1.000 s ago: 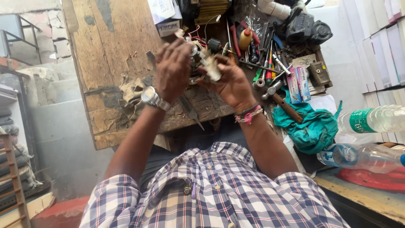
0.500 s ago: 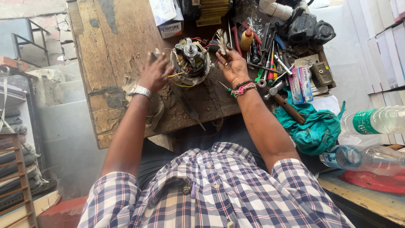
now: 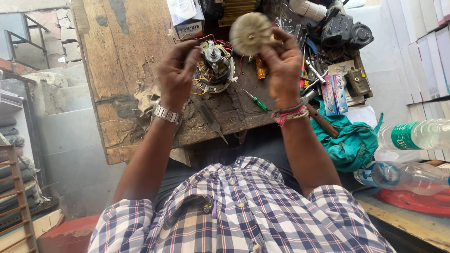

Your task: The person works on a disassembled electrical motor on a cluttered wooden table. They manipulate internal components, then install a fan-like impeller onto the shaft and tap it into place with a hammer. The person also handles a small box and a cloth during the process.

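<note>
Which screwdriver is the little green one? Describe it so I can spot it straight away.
Start at the worn wooden workbench, then find the wired motor by the left hand. Just right of the motor and nearer the person lies the small screwdriver, flat on the wood; its green handle sets it apart from the orange-handled one farther back.

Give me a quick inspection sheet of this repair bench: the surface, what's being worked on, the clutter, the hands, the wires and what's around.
Surface: worn wooden bench, chipped and stained.
Job's things: small motor with its shaft up; round beige cover lifted clear of it.
Clutter: green screwdriver, orange screwdriver, hammer, metal file, small boxes, teal cloth.
Hands: left hand grips the motor's side; right hand holds the cover.
Cables: red and yellow wires loop from the motor.
Surroundings: two plastic bottles at right, white cartons behind, concrete blocks at left.
</note>
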Motion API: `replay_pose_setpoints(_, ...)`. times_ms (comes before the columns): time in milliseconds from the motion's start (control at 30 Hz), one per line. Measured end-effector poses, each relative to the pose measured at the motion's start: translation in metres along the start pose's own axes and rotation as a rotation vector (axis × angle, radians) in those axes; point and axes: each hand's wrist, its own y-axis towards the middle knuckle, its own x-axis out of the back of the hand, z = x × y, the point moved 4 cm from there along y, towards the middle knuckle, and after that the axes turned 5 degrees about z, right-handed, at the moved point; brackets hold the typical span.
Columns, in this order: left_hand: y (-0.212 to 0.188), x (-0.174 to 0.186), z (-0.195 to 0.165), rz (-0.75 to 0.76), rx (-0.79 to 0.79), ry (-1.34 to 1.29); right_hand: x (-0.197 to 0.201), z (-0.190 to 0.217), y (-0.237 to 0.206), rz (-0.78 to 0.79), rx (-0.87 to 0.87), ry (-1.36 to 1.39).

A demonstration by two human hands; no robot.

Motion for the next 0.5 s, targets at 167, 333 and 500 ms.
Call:
replay_pose_setpoints(167,0.001,-0.023,-0.023,0.063,0.234,-0.259,-0.048,0.005,-0.014,0.231,-0.035,-0.008)
replay_pose_setpoints(333,-0.002,-0.022,-0.022,0.014,0.378,-0.389,-0.053,-0.002,-0.017,0.246,-0.192,0.174)
replay_pose_setpoints(500,-0.004,-0.024,-0.015,-0.008,0.421,-0.428,-0.050,-0.008,-0.017,0.234,-0.262,0.225)
